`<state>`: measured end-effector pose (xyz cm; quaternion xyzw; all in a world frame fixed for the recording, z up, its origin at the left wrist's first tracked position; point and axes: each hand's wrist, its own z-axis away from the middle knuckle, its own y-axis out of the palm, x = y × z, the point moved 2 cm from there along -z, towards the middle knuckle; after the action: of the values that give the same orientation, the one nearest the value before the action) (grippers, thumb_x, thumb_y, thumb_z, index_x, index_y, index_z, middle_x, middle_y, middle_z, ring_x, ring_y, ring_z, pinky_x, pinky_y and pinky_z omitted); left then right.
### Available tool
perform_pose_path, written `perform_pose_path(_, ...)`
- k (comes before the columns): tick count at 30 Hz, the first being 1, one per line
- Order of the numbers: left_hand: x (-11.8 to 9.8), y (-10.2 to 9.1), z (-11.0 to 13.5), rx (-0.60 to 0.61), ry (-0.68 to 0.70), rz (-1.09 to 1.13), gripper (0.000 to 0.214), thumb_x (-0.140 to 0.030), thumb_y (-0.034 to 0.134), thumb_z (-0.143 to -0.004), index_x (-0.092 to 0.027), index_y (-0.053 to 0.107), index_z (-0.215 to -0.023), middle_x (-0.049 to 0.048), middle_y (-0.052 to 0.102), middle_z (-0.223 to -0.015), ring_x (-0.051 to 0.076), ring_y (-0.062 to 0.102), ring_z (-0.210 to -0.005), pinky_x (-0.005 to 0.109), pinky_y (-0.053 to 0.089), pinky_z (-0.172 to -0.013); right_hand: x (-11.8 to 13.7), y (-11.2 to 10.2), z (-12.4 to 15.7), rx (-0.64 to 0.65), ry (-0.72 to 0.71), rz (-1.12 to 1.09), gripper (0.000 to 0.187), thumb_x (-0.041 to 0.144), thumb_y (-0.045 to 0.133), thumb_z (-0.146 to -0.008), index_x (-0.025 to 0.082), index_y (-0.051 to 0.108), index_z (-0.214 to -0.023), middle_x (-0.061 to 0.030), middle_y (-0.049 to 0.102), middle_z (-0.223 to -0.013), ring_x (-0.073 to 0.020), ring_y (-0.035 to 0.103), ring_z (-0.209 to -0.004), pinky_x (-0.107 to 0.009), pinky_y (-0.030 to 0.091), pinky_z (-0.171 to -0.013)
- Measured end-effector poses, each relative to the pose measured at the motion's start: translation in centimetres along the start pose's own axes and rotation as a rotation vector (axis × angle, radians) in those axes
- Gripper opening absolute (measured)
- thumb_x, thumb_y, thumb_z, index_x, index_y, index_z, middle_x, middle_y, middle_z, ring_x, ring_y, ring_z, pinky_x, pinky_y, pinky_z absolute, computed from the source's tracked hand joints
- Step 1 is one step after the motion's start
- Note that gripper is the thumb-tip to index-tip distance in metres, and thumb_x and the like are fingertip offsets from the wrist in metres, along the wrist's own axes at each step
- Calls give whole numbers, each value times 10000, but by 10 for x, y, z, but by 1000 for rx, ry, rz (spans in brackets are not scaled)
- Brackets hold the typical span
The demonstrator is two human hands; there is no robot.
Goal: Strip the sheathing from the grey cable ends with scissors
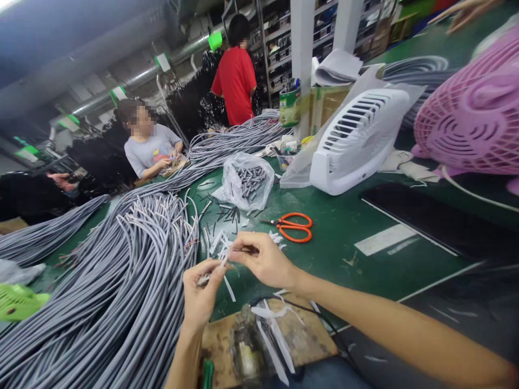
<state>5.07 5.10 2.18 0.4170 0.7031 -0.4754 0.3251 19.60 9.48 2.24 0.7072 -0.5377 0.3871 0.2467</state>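
My left hand (203,289) is closed in a pinch, and a thin white strip (224,258) sticks up between its thumb and forefinger. Something whitish, too small to name, shows inside its curled fingers. My right hand (265,262) meets it from the right, fingertips pinched at the strip's upper end. A small dark thing shows under its curled fingers; its kind is unclear. Just beyond the hands lie loose white strips (221,242) and orange-handled scissors (295,227). A large bundle of grey cables (138,292) with stripped ends lies beside my left hand.
A clear bag of short grey tubes (251,182) stands behind the scissors, near small black pieces (227,212). A white fan (357,140), pink fan (470,113) and dark flat panel (430,221) are right. A stained board (312,329) lies below my hands. Other people are beyond the table.
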Motion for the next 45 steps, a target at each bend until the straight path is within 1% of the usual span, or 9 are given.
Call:
perform_pose_path(4,-3,1,2,-195,41,-101,276,-371,617,-727,-125,681,-621,-22,488,-470,82,400,-436,197,309,-422,2,4,5,-25,-54,74,184,170,568,-783,122,593,-607,37,456,-546,-59,394,-485,-170,322,-446)
perform_pose_path(9,-6,-2,3,-144,86,-191,365,-354,511,-813,-137,634,-547,-10,507,-472,89,435,-437,204,339,-443,5,-6,4,-130,-325,351,169,138,503,-840,136,669,-809,-3,554,-658,-74,499,-566,-178,385,-536)
perform_pose_path(17,-12,-8,2,-126,390,-461,174,-237,568,-781,-156,710,-721,-13,523,-474,87,450,-401,195,349,-413,5,-15,-1,70,-494,709,246,106,427,-852,167,659,-797,2,576,-687,-78,484,-548,-194,319,-513)
perform_pose_path(22,-11,-7,3,-58,451,-557,172,-188,544,-793,-149,708,-762,-5,529,-509,80,471,-422,183,361,-431,4,-14,0,189,-535,902,182,85,467,-799,159,627,-754,-6,562,-683,-106,479,-573,-230,287,-527)
perform_pose_path(27,-11,-7,2,-4,387,-487,193,-221,536,-805,-164,711,-748,-7,531,-497,87,459,-421,195,353,-423,6,-13,-2,283,-369,825,147,78,480,-775,146,611,-778,-20,565,-738,-103,472,-572,-224,287,-519)
perform_pose_path(32,-10,-3,3,-227,310,-395,208,-283,550,-803,-151,681,-709,9,591,-537,108,534,-481,197,414,-472,5,-9,-4,234,-65,293,91,108,524,-771,139,580,-706,32,487,-614,-73,413,-523,-181,322,-504)
perform_pose_path(35,-8,2,3,-288,352,-457,163,-256,564,-787,-155,686,-752,18,621,-572,109,554,-485,192,423,-483,2,-5,-2,190,46,198,108,124,528,-761,143,560,-659,56,432,-539,-65,354,-475,-178,295,-462)
perform_pose_path(42,-5,0,-2,67,345,-345,238,-288,562,-776,-151,702,-640,-2,528,-452,94,469,-395,180,353,-394,-2,-7,-4,139,49,311,130,40,491,-713,150,551,-677,33,535,-581,-79,457,-522,-177,340,-507)
perform_pose_path(45,-4,-6,-1,-87,150,-212,356,-381,543,-784,-139,628,-537,-10,499,-442,92,442,-401,183,338,-394,0,-4,-3,173,54,267,107,68,508,-725,154,552,-679,39,521,-568,-78,440,-503,-175,337,-490)
